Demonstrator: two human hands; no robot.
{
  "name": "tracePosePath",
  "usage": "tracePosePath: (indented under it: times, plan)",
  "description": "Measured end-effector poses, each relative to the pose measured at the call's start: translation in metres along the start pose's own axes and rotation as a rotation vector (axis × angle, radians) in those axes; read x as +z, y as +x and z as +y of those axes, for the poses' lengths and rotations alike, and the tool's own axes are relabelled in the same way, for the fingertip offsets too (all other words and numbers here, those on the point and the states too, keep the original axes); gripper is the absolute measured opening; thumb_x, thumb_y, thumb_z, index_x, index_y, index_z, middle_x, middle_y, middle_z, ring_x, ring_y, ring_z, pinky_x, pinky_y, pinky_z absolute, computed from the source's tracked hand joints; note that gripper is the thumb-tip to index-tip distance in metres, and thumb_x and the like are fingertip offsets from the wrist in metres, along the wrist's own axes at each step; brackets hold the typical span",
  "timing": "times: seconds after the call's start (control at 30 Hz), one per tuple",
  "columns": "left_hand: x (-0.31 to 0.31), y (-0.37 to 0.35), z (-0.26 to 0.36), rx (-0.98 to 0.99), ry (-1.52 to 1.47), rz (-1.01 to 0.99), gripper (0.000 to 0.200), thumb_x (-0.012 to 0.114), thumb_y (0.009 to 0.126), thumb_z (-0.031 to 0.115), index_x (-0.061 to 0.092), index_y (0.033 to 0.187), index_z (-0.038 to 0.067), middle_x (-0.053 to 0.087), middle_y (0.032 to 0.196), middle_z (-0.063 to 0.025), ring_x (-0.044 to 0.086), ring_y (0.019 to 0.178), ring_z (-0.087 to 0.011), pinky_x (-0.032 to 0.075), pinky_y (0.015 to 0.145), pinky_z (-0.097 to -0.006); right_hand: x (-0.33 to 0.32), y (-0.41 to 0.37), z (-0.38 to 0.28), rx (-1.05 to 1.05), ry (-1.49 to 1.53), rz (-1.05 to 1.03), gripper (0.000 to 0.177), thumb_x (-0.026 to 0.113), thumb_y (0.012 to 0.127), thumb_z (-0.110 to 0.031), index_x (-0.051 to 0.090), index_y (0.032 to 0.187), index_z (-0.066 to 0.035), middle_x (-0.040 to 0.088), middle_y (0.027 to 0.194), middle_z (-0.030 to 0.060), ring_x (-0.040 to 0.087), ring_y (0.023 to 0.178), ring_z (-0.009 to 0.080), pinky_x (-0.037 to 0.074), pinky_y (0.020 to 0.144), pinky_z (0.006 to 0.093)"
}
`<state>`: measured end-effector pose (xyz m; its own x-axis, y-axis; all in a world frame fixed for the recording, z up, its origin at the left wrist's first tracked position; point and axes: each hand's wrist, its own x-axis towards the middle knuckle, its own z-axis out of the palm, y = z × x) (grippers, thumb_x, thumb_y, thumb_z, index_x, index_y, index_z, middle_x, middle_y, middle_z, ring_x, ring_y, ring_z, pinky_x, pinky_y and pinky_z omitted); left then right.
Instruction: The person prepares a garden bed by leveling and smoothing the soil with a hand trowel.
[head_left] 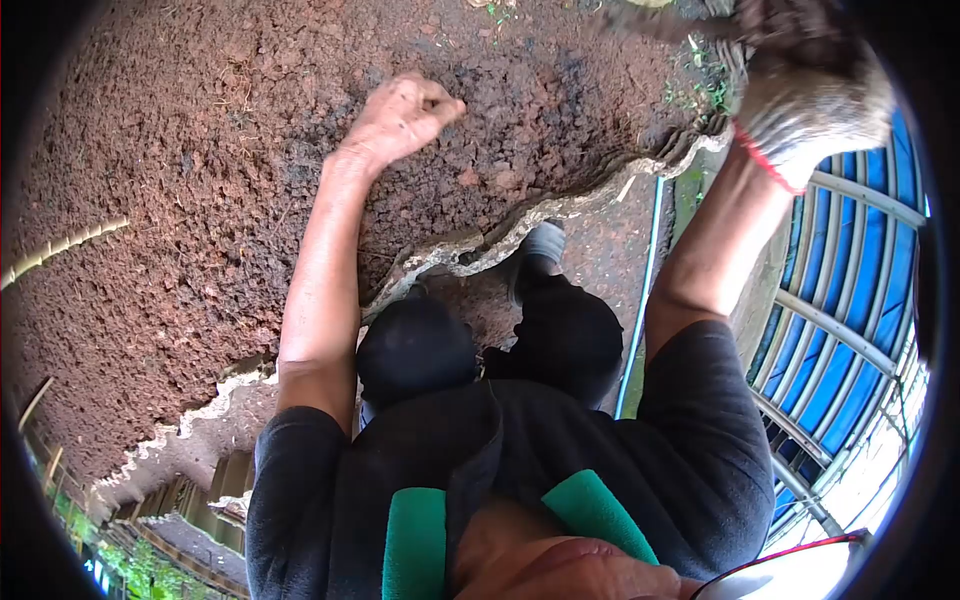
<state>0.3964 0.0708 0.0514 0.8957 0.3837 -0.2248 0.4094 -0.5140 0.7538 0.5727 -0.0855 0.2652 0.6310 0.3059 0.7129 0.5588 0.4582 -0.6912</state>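
Observation:
Bare and marked with dirt, my left hand [403, 122] is just over the dark, crumbly soil [240, 200], its fingers curled together; whatever they may hold is too small to make out. On the right, my right hand [815, 105] wears a soiled knit glove with a red cuff. A dark, mud-coloured thing lies at its fingers near the top edge, blurred, and the fingers themselves cannot be told apart from it. Below both hands runs the wavy edge [540, 215] of a corrugated sheet bordering the soil.
A light blue pipe [642, 290] runs beside my knees. Blue panels with metal bars [850, 300] stand at the right. Small green weeds [715, 95] grow near the gloved hand. A pale stick [70, 245] lies at the left. More corrugated edging [190, 420] is at lower left.

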Motion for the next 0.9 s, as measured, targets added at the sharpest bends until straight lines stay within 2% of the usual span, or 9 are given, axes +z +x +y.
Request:
tracePosePath:
  times: [0.2, 0.23, 0.37, 0.5, 0.53, 0.6, 0.8, 0.87, 0.9]
  plan:
    - [0.017, 0.016, -0.007, 0.266, 0.168, 0.358, 0.028, 0.068, 0.086, 0.024, 0.069, 0.107, 0.005, 0.056, 0.095, -0.0090, 0.059, 0.098, -0.0209, 0.050, 0.088, -0.0337, -0.035, -0.099, 0.238, 0.223, -0.242, 0.346, 0.008, 0.063, 0.083, -0.007, 0.063, 0.079, 0.000, 0.063, 0.068, 0.0053, 0.057, 0.061, 0.0146, 0.048, 0.062, 0.0268]
    - [0.025, 0.020, 0.000, 0.202, 0.125, 0.285, 0.026, 0.064, 0.089, 0.022, 0.067, 0.109, 0.005, 0.055, 0.094, -0.0091, 0.057, 0.098, -0.0197, 0.048, 0.087, -0.0320, -0.030, -0.092, 0.222, 0.520, -0.143, 0.257, 0.007, 0.060, 0.084, -0.006, 0.064, 0.082, 0.000, 0.064, 0.071, 0.0048, 0.059, 0.066, 0.0154, 0.048, 0.069, 0.0263]
    - [0.046, 0.055, 0.022, 0.351, 0.065, 0.122, 0.036, 0.055, 0.089, 0.007, 0.057, 0.125, 0.008, 0.049, 0.100, -0.0104, 0.056, 0.097, -0.0220, 0.049, 0.088, -0.0335, -0.043, -0.104, 0.195, 0.425, -0.078, 0.331, 0.017, 0.064, 0.081, -0.013, 0.065, 0.091, 0.001, 0.067, 0.086, 0.0099, 0.063, 0.080, 0.0205, 0.051, 0.076, 0.0375]
    - [0.066, 0.076, 0.034, 0.399, -0.132, -0.002, 0.041, 0.048, 0.087, 0.007, 0.054, 0.128, 0.008, 0.049, 0.104, -0.0162, 0.056, 0.099, -0.0289, 0.049, 0.092, -0.0369, -0.029, -0.125, 0.115, 0.283, -0.231, 0.094, 0.010, 0.062, 0.080, -0.004, 0.065, 0.086, 0.004, 0.065, 0.075, 0.0115, 0.063, 0.067, 0.0186, 0.053, 0.065, 0.0304]
    - [0.072, 0.081, 0.030, 0.409, -0.112, -0.025, 0.038, 0.048, 0.088, 0.012, 0.056, 0.125, 0.006, 0.051, 0.103, -0.0181, 0.057, 0.099, -0.0308, 0.049, 0.092, -0.0388, -0.023, -0.113, 0.077, 0.558, 0.058, 0.057, 0.010, 0.059, 0.083, -0.006, 0.064, 0.084, 0.003, 0.064, 0.071, 0.0124, 0.061, 0.059, 0.0197, 0.053, 0.056, 0.0336]
    - [0.093, 0.090, 0.009, 0.492, 0.295, 0.031, 0.035, 0.048, 0.090, 0.022, 0.062, 0.116, 0.004, 0.055, 0.101, -0.0204, 0.058, 0.097, -0.0336, 0.048, 0.091, -0.0432, -0.030, -0.091, 0.068, 0.487, 0.035, 0.095, 0.017, 0.060, 0.086, -0.015, 0.065, 0.084, 0.001, 0.061, 0.067, 0.0126, 0.058, 0.054, 0.0203, 0.050, 0.049, 0.0342]
    - [0.043, 0.019, 0.035, 0.384, 0.334, -0.251, 0.036, 0.052, 0.090, 0.033, 0.070, 0.097, 0.002, 0.058, 0.089, -0.0159, 0.059, 0.086, -0.0290, 0.048, 0.082, -0.0442, -0.057, 0.010, 0.050, -0.115, -0.251, -0.358, 0.026, 0.056, 0.089, -0.025, 0.066, 0.102, -0.004, 0.069, 0.098, 0.0094, 0.065, 0.090, 0.0216, 0.053, 0.080, 0.0374]
    - [0.033, -0.011, 0.033, 0.324, 0.237, -0.225, 0.031, 0.057, 0.089, 0.028, 0.069, 0.100, 0.002, 0.056, 0.088, -0.0145, 0.057, 0.082, -0.0277, 0.048, 0.080, -0.0419, -0.072, -0.049, 0.161, -0.094, -1.603, -0.206, 0.023, 0.058, 0.084, -0.021, 0.069, 0.098, -0.007, 0.070, 0.096, 0.0113, 0.065, 0.088, 0.0240, 0.050, 0.081, 0.0383]
    - [0.027, -0.014, 0.033, 0.336, 0.181, -0.115, 0.029, 0.060, 0.087, 0.025, 0.069, 0.101, 0.001, 0.054, 0.089, -0.0142, 0.056, 0.080, -0.0273, 0.048, 0.079, -0.0404, -0.088, -0.118, 0.264, 0.110, -1.190, 0.414, 0.020, 0.061, 0.080, -0.019, 0.071, 0.093, -0.007, 0.070, 0.096, 0.0124, 0.065, 0.088, 0.0257, 0.049, 0.083, 0.0396]
